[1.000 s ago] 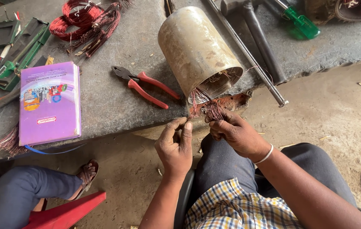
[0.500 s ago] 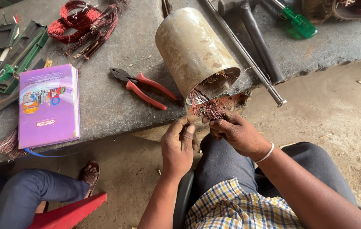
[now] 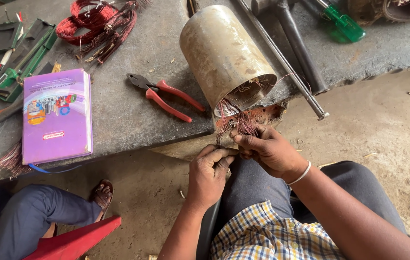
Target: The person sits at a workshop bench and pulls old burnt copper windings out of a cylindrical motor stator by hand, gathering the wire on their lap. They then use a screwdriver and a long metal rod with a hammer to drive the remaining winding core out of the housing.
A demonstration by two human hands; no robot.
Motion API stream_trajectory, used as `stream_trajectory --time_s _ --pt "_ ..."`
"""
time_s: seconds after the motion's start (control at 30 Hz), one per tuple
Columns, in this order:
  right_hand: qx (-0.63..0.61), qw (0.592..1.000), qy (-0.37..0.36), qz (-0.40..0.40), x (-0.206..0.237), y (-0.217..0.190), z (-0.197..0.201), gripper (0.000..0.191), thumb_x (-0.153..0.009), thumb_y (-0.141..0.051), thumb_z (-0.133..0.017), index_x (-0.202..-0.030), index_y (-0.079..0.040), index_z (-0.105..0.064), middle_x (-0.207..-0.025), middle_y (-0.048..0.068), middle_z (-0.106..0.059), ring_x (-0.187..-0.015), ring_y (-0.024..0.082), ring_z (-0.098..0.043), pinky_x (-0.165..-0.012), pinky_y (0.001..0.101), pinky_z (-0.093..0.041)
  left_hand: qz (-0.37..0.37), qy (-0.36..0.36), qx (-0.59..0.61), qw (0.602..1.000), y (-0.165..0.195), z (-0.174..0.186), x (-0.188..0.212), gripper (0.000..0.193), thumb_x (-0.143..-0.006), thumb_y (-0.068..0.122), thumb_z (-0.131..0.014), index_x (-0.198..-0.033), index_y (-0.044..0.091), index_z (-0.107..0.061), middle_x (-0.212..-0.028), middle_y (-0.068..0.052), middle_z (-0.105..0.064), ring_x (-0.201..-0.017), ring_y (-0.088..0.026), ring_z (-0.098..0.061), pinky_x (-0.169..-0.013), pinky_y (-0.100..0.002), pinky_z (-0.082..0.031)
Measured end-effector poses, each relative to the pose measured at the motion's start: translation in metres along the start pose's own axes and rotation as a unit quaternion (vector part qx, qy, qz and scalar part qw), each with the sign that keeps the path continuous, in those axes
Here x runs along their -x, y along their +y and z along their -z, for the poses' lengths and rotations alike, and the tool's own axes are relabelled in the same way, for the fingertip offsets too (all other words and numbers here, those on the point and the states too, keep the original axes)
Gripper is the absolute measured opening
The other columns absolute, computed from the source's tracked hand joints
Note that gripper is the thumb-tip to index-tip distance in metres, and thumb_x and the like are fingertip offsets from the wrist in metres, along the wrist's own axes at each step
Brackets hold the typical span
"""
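Note:
A rusty metal cylinder [image 3: 224,53] lies on its side on a grey stone slab [image 3: 118,115], its open end facing me. A bundle of thin copper wires [image 3: 236,120] hangs out of that end. My left hand [image 3: 208,175] pinches the lower ends of the wires just below the slab's edge. My right hand [image 3: 270,149], with a white bangle on the wrist, grips the wire bundle right beside it, close under the cylinder's mouth. Both hands sit above my knees.
Red-handled pliers [image 3: 166,95] lie left of the cylinder. A purple box [image 3: 56,115] sits further left, with a green tool tray [image 3: 14,62] and red wire coils [image 3: 94,24] behind. A long steel rod [image 3: 282,62] and green screwdriver [image 3: 342,21] lie right. Another person's leg [image 3: 31,216] and a red stool [image 3: 75,240] are at lower left.
Both hands stay on the wires; the left hand has shifted slightly down along the strands. The view has barely moved.

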State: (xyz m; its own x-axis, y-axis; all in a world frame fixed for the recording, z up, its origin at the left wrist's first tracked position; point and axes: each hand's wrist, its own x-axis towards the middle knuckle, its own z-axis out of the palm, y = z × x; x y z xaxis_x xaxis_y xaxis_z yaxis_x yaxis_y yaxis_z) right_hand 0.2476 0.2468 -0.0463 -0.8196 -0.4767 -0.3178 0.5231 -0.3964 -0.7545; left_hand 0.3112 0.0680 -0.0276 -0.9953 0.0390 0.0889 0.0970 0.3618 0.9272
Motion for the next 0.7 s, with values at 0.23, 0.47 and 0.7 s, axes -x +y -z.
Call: stream_trajectory --time_s 0.23,0.47,0.7 --pt "-0.035 0.999 -0.021 0.024 0.003 -0.003 -0.005 0.020 -0.093 -0.022 -0.074 -0.089 -0.009 -0.059 -0.071 -0.002 -0.051 -0.064 0.011 -0.045 -0.060 0.0283 -0.040 -0.024 0.023 0.004 0.999 -0.004 -0.002 0.001 0.018 -0.097 0.017 -0.068 -0.104 0.002 -0.076 -0.082 -0.003 -0.067 -0.062 -0.008 -0.065 -0.051 -0.023 -0.053" --pt "-0.016 1.000 -0.010 0.017 0.001 -0.002 -0.009 0.021 -0.094 -0.023 -0.073 -0.086 -0.008 -0.060 -0.069 -0.004 -0.046 -0.062 0.010 -0.039 -0.057 0.0277 -0.035 0.141 0.045 0.218 0.965 -0.019 -0.017 -0.003 0.040 -0.099 0.042 -0.056 -0.102 0.009 -0.078 -0.071 0.002 -0.065 -0.049 -0.004 -0.052 -0.040 -0.021 -0.042" --pt "0.033 0.998 -0.042 0.032 0.000 -0.002 0.002 0.028 -0.098 -0.025 -0.070 -0.081 -0.007 -0.058 -0.070 -0.002 -0.048 -0.063 0.012 -0.040 -0.059 0.0295 -0.037 0.085 0.070 0.208 0.972 -0.029 -0.027 -0.004 0.029 -0.099 0.034 -0.069 -0.097 0.005 -0.077 -0.065 0.003 -0.062 -0.051 -0.004 -0.049 -0.042 -0.021 -0.040"
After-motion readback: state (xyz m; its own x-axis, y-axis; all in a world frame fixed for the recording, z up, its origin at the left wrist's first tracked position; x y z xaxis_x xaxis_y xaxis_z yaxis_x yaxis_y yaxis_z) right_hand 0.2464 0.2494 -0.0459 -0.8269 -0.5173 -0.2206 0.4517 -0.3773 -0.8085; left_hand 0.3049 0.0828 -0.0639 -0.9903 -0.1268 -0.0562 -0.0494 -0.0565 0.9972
